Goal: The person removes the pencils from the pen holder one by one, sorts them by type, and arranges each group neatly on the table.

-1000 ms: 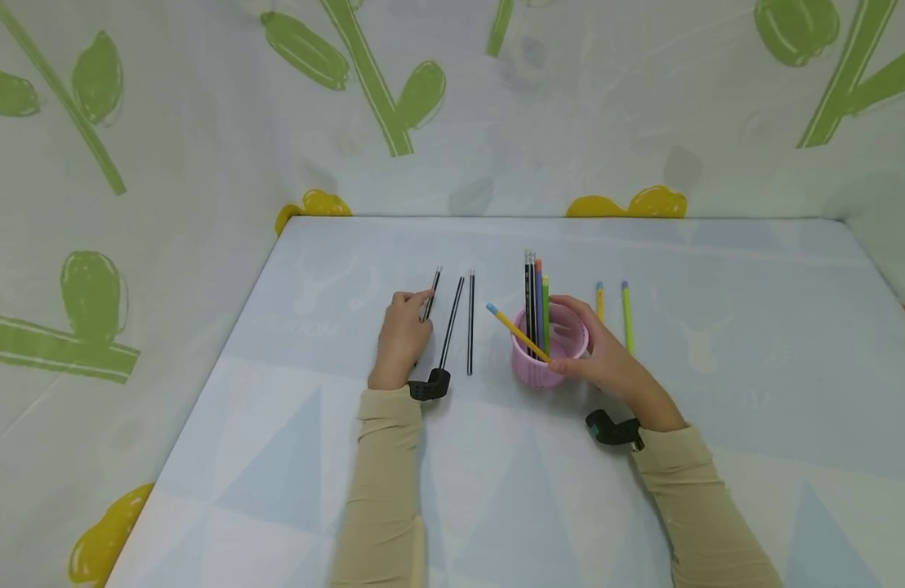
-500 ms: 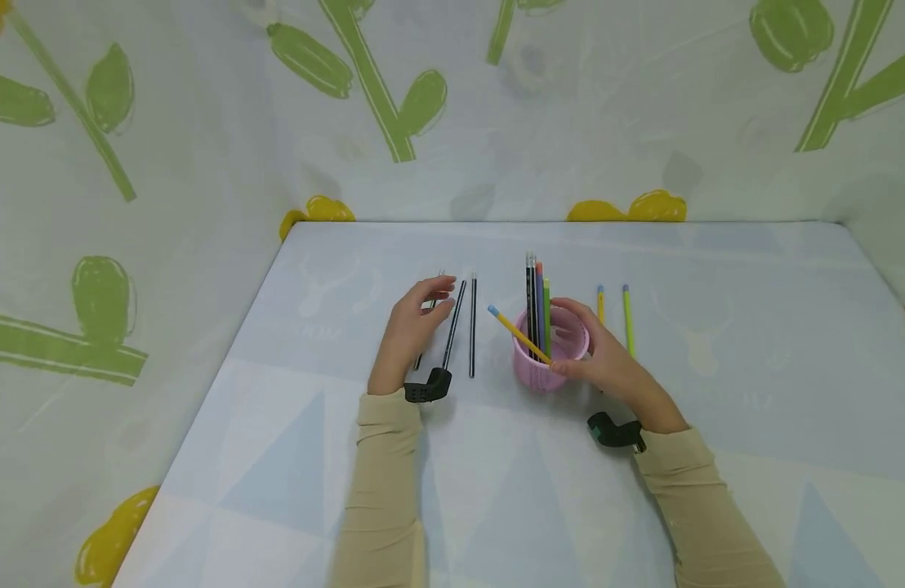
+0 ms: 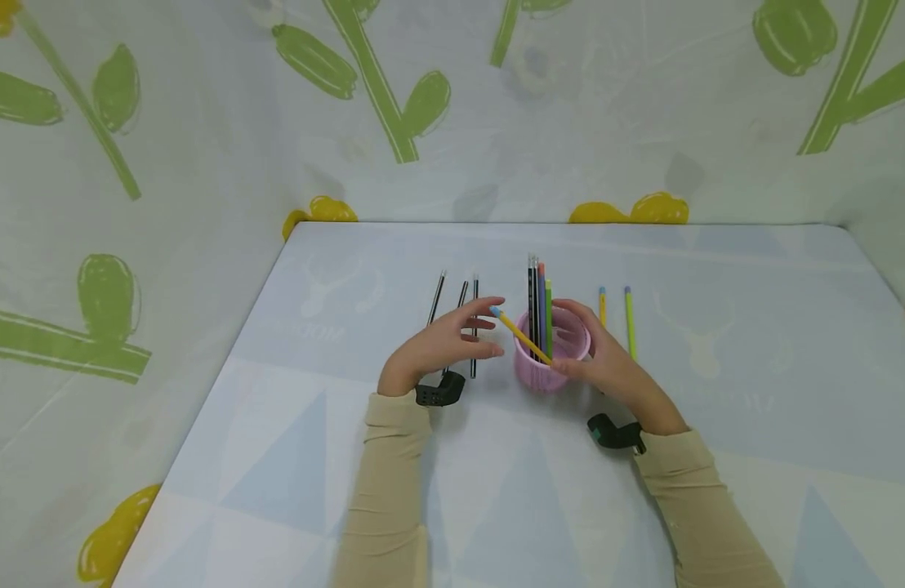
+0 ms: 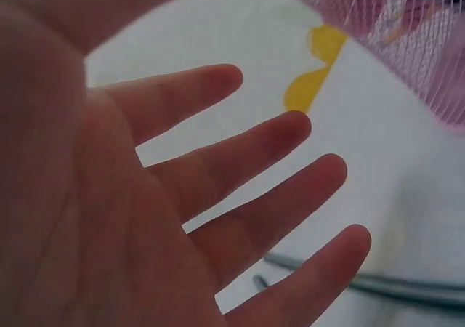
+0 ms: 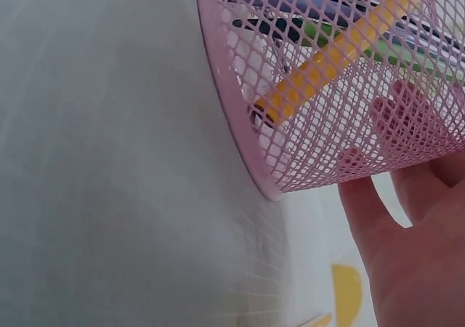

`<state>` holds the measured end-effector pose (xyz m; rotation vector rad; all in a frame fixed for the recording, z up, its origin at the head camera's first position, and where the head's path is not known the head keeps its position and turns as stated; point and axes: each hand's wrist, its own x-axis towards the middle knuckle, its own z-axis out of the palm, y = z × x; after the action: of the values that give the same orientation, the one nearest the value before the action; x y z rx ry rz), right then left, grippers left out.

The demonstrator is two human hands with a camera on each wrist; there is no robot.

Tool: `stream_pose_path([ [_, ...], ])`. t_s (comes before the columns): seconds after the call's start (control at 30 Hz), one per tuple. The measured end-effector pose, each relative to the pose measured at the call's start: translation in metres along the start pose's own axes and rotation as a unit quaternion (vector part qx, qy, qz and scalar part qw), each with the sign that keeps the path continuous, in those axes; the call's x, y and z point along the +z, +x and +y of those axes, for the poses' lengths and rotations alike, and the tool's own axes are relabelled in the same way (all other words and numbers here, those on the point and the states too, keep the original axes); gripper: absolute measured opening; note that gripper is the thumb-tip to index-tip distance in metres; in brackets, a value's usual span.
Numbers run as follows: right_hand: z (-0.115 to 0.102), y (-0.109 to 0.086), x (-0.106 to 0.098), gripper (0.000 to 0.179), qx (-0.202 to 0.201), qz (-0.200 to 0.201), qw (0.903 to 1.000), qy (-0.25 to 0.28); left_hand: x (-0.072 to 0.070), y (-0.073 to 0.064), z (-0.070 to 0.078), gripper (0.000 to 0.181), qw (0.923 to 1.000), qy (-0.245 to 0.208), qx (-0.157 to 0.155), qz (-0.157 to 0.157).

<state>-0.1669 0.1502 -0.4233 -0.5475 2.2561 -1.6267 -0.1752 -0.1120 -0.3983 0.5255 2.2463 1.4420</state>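
A pink mesh pencil cup [image 3: 533,377] stands on the table, and my right hand [image 3: 612,363] grips its right side, thumb in front and fingers behind. Inside it are black pencils [image 3: 531,298], a purple one with an orange end, a green pencil [image 3: 549,314] and a yellow pencil [image 3: 522,336] leaning left over the rim. Just left of the cup, apart from it, my left hand [image 3: 447,339] holds nothing; its fingers are spread in the left wrist view. Partly behind that hand lie three black striped pencils, one being the leftmost black pencil [image 3: 437,296].
Right of the cup lie another yellow pencil [image 3: 603,305], partly hidden by the right hand, and a lime-green pencil [image 3: 630,322]. The table [image 3: 761,367] has a pale triangle pattern. Fabric walls [image 3: 570,122] with printed plants enclose its back and sides.
My left hand has left the leftmost black pencil and moved right, over the other black pencils toward the cup, its fingers spreading. The right hand and the cup have stayed in place.
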Motion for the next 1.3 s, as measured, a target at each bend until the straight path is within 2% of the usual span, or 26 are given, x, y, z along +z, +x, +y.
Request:
stream_pose_path([
  [0.17, 0.001, -0.002, 0.002, 0.074, 0.003, -0.008, 0.9999, 0.007, 0.016, 0.007, 0.007, 0.076, 0.9983, -0.036, 0.024, -0.040],
  [0.23, 0.001, -0.002, 0.004, 0.074, 0.002, -0.010, 0.9999, 0.004, 0.023, 0.008, 0.014, 0.079, 0.9971, -0.044, 0.035, -0.052],
  [0.4, 0.001, -0.001, 0.005, 0.065, -0.021, -0.009, 0.9997, -0.011, 0.033, 0.007, 0.037, 0.086, 0.9964, -0.030, 0.055, -0.058],
  [0.53, -0.001, 0.001, 0.005, 0.051, -0.033, 0.001, 0.9995, 0.006, 0.035, 0.007, 0.046, 0.086, 0.9962, -0.022, 0.059, -0.060],
  [0.63, -0.005, 0.001, 0.008, 0.048, -0.008, 0.027, 0.9996, -0.002, 0.037, 0.006, 0.048, 0.084, 0.9953, -0.022, 0.066, -0.067],
  [0.77, -0.014, -0.001, 0.013, 0.049, 0.024, 0.077, 0.9957, -0.046, 0.038, 0.005, 0.050, 0.085, 0.9948, -0.035, 0.059, -0.075],
  [0.93, -0.023, 0.000, 0.016, 0.042, -0.005, 0.138, 0.9878, -0.072, 0.038, 0.005, 0.052, 0.082, 0.9918, -0.059, 0.081, -0.080],
  [1.1, -0.023, 0.000, 0.016, 0.027, -0.029, 0.180, 0.9799, -0.081, 0.037, 0.010, 0.051, 0.074, 0.9897, -0.036, 0.109, -0.086],
  [1.13, -0.023, 0.000, 0.016, 0.025, -0.030, 0.183, 0.9787, -0.088, 0.037, 0.012, 0.047, 0.071, 0.9893, -0.030, 0.114, -0.085],
  [1.3, -0.023, 0.000, 0.010, 0.030, -0.041, 0.193, 0.9725, -0.124, 0.036, 0.012, 0.047, 0.070, 0.9916, -0.018, 0.100, -0.080],
])
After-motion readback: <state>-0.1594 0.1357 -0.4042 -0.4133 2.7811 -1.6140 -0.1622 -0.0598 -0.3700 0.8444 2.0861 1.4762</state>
